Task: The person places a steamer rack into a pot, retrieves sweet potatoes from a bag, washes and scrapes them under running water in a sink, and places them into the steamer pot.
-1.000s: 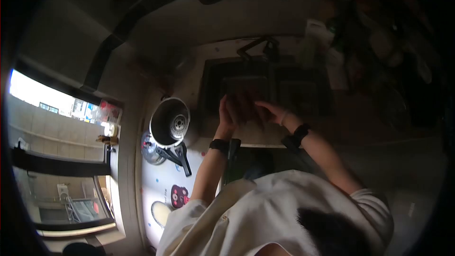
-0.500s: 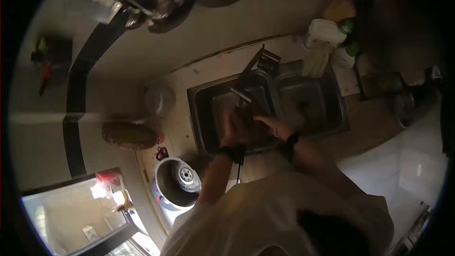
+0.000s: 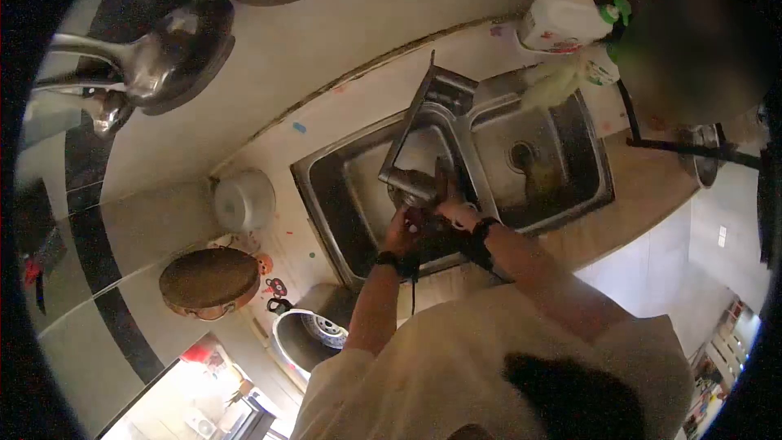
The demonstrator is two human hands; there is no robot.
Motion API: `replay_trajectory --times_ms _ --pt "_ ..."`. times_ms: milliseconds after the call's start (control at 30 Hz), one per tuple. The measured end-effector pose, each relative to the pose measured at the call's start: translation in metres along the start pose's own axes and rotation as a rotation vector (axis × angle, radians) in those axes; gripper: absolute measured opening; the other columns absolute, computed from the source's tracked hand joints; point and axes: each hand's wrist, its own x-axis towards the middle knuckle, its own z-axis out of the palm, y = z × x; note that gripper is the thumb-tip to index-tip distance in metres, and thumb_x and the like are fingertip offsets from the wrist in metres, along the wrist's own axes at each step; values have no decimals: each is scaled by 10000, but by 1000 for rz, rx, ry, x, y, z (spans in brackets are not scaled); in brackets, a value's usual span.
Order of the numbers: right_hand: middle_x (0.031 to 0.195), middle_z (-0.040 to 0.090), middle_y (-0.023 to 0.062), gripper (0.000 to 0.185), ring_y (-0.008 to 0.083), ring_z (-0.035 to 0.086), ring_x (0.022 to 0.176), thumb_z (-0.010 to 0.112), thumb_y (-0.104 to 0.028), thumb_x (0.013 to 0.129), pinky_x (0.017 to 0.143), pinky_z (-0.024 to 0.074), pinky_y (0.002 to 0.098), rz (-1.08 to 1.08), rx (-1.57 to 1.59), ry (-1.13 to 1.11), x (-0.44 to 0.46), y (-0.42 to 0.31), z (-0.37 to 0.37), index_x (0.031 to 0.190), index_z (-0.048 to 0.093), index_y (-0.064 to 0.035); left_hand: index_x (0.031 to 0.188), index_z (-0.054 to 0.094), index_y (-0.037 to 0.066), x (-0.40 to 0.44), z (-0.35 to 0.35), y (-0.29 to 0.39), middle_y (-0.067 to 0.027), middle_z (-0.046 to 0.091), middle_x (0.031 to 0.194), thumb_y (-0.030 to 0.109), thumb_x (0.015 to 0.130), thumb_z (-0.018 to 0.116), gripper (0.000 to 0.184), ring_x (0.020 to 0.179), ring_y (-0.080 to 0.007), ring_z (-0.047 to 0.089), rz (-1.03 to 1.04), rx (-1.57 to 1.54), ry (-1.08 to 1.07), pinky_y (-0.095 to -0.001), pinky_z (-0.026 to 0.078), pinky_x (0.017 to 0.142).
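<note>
My left hand [image 3: 399, 232] is low in the left basin of a steel double sink [image 3: 318, 232]. Its fingers are curled, and a small pale spot shows by them; what they hold, if anything, is too dark to name. Close on its right is my right hand [image 3: 458, 210], its fingers stretched upward beside the end of the faucet [image 3: 415, 184]. Shadow hides whether those fingers touch the metal. The faucet's long arm reaches down over the left basin to just above both hands.
A white bottle [image 3: 562, 23] with a green top and pale gloves [image 3: 554, 90] are behind the right basin. Left of the sink are a white bowl [image 3: 244, 200], a round brown pan [image 3: 210, 281] and a pot [image 3: 305, 338]. Ladles [image 3: 175, 57] hang at upper left.
The view has shifted and grown brighter and sharper. My hands remain in the left basin, and my right fingers now point up beside the faucet's end.
</note>
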Motion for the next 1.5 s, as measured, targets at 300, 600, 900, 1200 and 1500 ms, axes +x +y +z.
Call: replay_trajectory --times_ms 300,600,900,1200,1500 --pt "1243 423 148 624 289 418 1117 579 -216 753 911 353 376 -232 -71 185 -19 -87 -62 1296 297 -90 1147 467 67 -23 28 77 -104 546 1031 159 763 586 413 946 -224 518 321 772 -35 -329 451 752" --pt "1206 447 158 576 298 437 1091 565 -205 759 900 362 382 -412 -82 333 42 -193 -117 1271 331 -87 1116 491 48 -39 180 178 -102 554 1022 174 779 581 371 937 -214 517 479 721 -254 -326 442 762" --pt "1170 471 168 529 307 456 1065 551 -194 765 888 372 387 -433 -73 304 45 -206 -122 1247 364 -83 1085 514 29 -63 211 190 -99 561 1013 189 796 576 336 927 -203 516 493 737 -315 -322 433 772" --pt "1133 495 178 484 316 475 1040 537 -184 771 877 381 393 -434 -73 257 46 -207 -110 1222 397 -79 1053 537 10 -77 180 207 -96 568 1004 204 813 571 311 918 -193 515 495 699 -216 -319 424 782" --pt "1097 518 188 441 325 494 1014 523 -173 777 865 391 398 -468 -176 118 9 -195 -54 1198 430 -76 1028 574 34 -113 146 235 -101 579 987 240 824 578 290 902 -167 523 339 660 46 -329 422 782"
